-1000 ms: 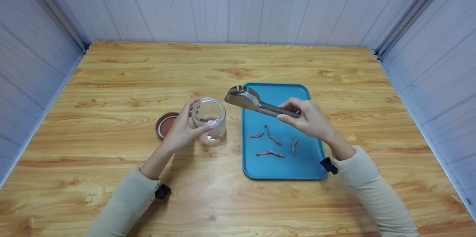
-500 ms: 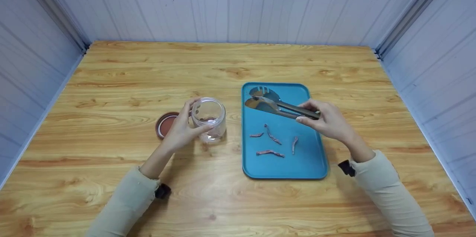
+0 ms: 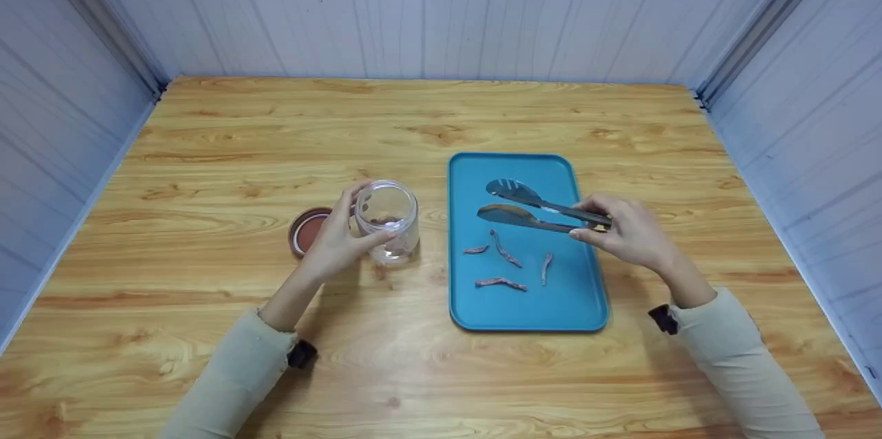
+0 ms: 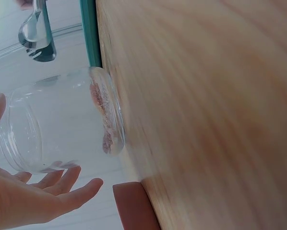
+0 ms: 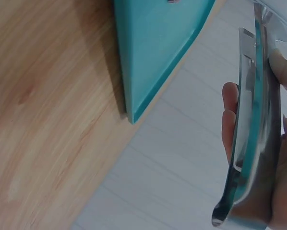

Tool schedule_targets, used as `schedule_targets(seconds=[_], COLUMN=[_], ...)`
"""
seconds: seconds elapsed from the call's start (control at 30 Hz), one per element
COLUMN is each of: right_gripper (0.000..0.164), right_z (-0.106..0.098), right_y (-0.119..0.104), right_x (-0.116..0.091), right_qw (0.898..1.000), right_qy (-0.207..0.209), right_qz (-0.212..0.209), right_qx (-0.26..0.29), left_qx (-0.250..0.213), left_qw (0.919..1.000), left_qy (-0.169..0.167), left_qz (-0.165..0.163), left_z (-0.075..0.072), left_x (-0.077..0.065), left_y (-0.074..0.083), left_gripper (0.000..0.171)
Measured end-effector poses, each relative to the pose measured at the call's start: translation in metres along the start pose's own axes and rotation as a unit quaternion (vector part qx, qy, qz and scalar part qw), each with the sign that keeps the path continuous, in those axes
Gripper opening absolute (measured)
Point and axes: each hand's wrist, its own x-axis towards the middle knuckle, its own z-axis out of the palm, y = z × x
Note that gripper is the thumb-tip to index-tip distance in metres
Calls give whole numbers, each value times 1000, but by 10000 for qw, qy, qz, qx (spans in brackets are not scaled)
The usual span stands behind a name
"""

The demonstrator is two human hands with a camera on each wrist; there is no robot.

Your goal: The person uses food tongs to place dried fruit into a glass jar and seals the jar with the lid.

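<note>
My left hand (image 3: 336, 246) holds a clear jar (image 3: 391, 249) upright on the table, thumb on the near side and fingers round the back. Its top is uncovered. Reddish-brown pieces (image 4: 101, 103) lie at its bottom in the left wrist view. With thumb and fingers my right hand (image 3: 628, 232) grips metal serving tongs (image 3: 561, 210) by the handle end. The tongs' two heads are spread apart, one slotted, with nothing between them, over the blue tray (image 3: 527, 315). Several thin reddish-brown strips (image 3: 501, 282) are scattered on that tray, just nearer than the tongs.
A reddish-brown lid (image 3: 308, 232) lies on the table behind the left hand, left of the jar. The wooden table (image 3: 241, 115) is bounded by pale panels (image 3: 427, 12) at the back and on both sides.
The right hand has drawn the tongs rightward, away from the jar and over the tray, and their heads have spread apart. Left hand and jar keep their place; the strips lie as before.
</note>
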Motion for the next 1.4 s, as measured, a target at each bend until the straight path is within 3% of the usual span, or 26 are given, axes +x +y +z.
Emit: schedule_targets(seconds=[0.13,0.67,1.4], right_gripper=[32,29,22], right_z=[2,13,13], right_y=[5,8,5], right_x=[-4,-9,-7], right_qw=[9995,9967,9953], right_qy=[-168,-605,-786], right_qz=[5,368,343], right_qx=[-273,-408,-445], left_qx=[28,91,170], left_qw=[10000,9999,9998], left_qy=[53,91,97], left_qz=[-14,-47,-83], left_z=[1,2,1], left_x=[4,3,3], left_y=[-12,-12,-12], left_gripper=[82,81,83])
